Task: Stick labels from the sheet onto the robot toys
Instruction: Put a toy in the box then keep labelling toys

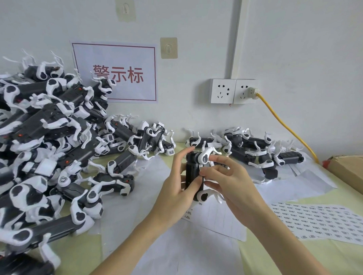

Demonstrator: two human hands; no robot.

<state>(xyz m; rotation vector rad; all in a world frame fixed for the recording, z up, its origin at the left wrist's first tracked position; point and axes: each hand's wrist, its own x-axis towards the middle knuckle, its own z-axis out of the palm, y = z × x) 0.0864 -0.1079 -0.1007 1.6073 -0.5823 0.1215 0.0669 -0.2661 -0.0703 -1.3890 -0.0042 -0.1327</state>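
Left hand (180, 190) grips a black-and-white robot toy (193, 174) upright above the counter (295, 264), thumb curled against its body. Right hand (232, 186) pinches a small label (201, 166) at the toy's side. A label sheet (321, 222) lies to the right; heaped toys (43, 132) fill the left.

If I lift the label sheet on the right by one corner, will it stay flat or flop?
The label sheet looks like thin paper lying flat on the table, so it would probably droop and bend from one corner. It seems light, likely sliding easily if nudged. Its rows of small labels suggest a slick backing, perhaps slippery to pinch.
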